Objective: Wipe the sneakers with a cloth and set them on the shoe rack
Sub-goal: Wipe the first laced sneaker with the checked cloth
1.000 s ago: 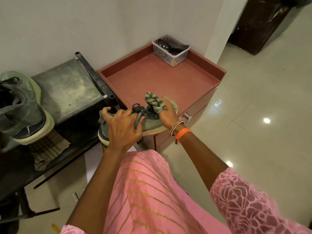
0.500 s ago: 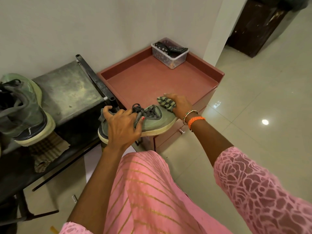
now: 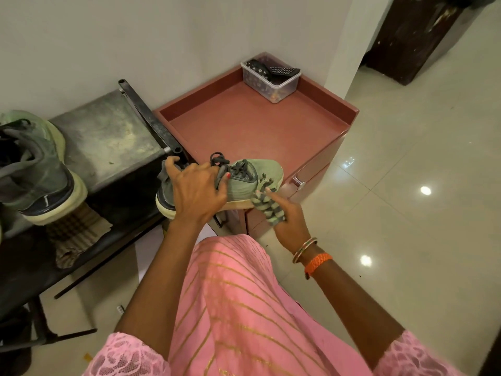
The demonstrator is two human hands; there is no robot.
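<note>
A green sneaker (image 3: 244, 180) is being held above the near-left corner of the red table (image 3: 257, 126), gripped across its collar by the left hand (image 3: 199, 189). The striped cloth (image 3: 267, 206), pinched in the right hand (image 3: 287, 222), is being drawn down from the toe top, where it lay a moment ago, onto the near sidewall and sole edge. Wiping is judged unfinished; the second sneaker (image 3: 35, 169) is already standing on the shoe rack (image 3: 108, 137) left of the table.
</note>
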